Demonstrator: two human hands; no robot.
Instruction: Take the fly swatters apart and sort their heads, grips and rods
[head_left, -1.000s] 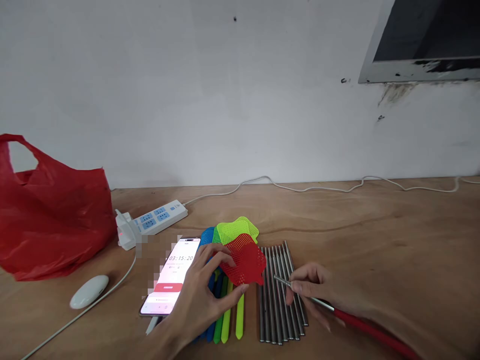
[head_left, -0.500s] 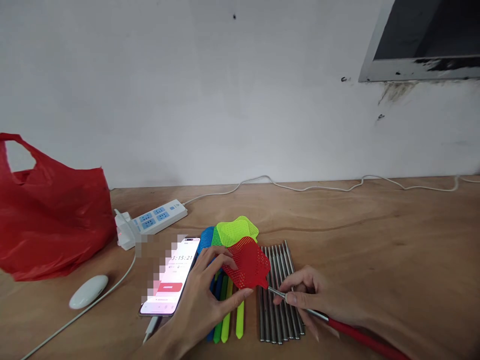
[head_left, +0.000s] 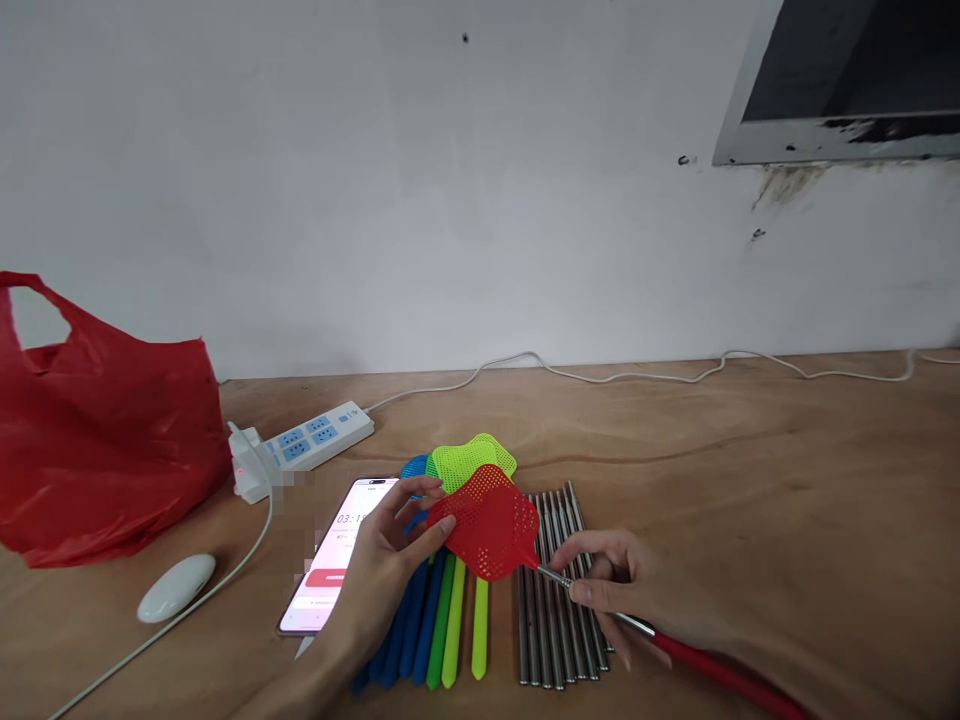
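1. Phone (head_left: 319, 582); beside the fingers of the left hand (head_left: 382, 555), partly covered.
2. The left hand; fingers parted, thumb over the left edge of the red mesh head (head_left: 495, 525); whether it grips cannot be told.
3. Coloured handles (head_left: 455, 625); below the left fingers.
4. The red mesh head; between both hands' fingers, its neck meeting a metal shaft (head_left: 553, 575).
5. Steel rods (head_left: 553, 640); largely left of the right fingers.
6. The right hand (head_left: 619, 580); thumb and fingers pinched on the metal shaft.
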